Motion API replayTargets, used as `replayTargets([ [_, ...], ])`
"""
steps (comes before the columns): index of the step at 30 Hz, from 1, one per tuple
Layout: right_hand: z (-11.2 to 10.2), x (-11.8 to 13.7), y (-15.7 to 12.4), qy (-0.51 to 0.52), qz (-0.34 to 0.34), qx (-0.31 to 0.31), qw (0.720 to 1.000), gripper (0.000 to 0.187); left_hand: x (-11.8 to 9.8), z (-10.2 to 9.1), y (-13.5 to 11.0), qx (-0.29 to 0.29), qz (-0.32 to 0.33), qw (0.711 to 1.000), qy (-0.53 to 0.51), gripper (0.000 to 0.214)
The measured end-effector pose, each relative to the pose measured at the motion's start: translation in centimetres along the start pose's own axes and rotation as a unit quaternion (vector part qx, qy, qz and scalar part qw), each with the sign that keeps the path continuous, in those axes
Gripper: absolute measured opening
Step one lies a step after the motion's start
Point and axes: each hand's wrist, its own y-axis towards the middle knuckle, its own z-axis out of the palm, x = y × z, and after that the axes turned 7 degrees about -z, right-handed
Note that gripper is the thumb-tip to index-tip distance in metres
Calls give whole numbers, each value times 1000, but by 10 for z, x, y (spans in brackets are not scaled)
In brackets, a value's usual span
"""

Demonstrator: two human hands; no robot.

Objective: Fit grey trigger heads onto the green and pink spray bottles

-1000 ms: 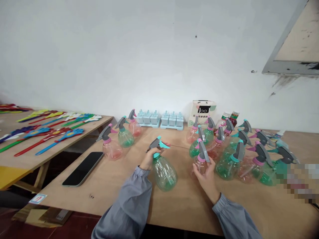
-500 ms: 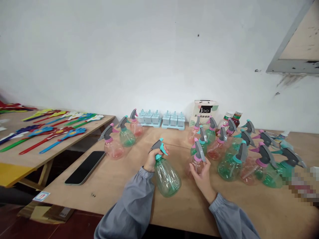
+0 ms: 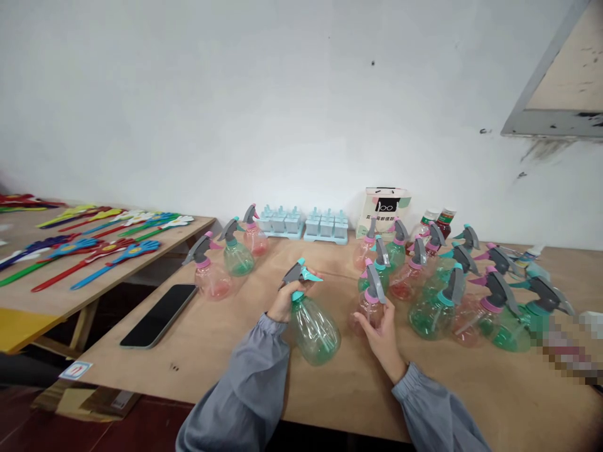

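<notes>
My left hand (image 3: pixel 284 301) is closed round the neck of a green spray bottle (image 3: pixel 315 333), which tilts with its base toward the right. Its teal nozzle and trigger point right, and its grey head rises above my fingers. With my right hand (image 3: pixel 384 336) I grip a pink spray bottle (image 3: pixel 367 307) by its body, just under the pink collar; it stands nearly upright. Close to that hand, on its right, stand a green spray bottle (image 3: pixel 431 317) and a pink spray bottle (image 3: pixel 471 320). Part of the held pink bottle is hidden by my fingers.
Several more spray bottles crowd the table's right side; a pink one (image 3: pixel 214 279) stands left with others. A phone (image 3: pixel 159 316) lies near the left edge. Two pale blue popsicle molds (image 3: pixel 326 227) and a paper bag (image 3: pixel 384 213) stand by the wall. Hand-shaped clappers (image 3: pixel 110 251) cover the neighbouring table.
The green bottle's head has turned slightly, so its teal nozzle now points more to the right. My right hand stays on the pink bottle. The whole view has shifted a little.
</notes>
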Motion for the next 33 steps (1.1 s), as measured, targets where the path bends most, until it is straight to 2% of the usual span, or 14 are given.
replayTargets([
  [6, -1, 0, 1, 12, 4, 8, 1000, 70, -2, -1, -1, 4, 8, 1000, 5, 13],
  [11, -2, 0, 2, 11, 7, 8, 1000, 70, 0, -1, -3, -16, 13, 999, 36, 29],
  [14, -2, 0, 2, 10, 11, 12, 1000, 70, 0, -1, -3, -20, 28, 999, 40, 22],
  [17, -2, -1, 2, 9, 17, 10, 1000, 71, -3, -2, -5, 0, 21, 998, 65, 14],
  [22, -2, -2, 1, 10, 15, 12, 1000, 71, -8, 2, -12, 35, 32, 990, 135, 22],
  [25, -3, -1, 2, 5, 10, 15, 1000, 71, -16, 3, -18, 24, 51, 983, 176, 27],
  [27, -3, 0, 3, 2, 8, 14, 1000, 70, -27, -3, -26, -19, 67, 976, 205, 34],
  [29, -4, 0, 3, 2, 7, 14, 1000, 70, -43, -16, -36, -104, 88, 957, 256, 42],
  [31, -3, 0, 4, 6, 5, 12, 1000, 71, -60, -38, -48, -236, 122, 911, 316, 46],
  [33, -3, 1, 4, 10, 5, 12, 1000, 71, -77, -67, -61, -372, 176, 844, 343, 47],
])
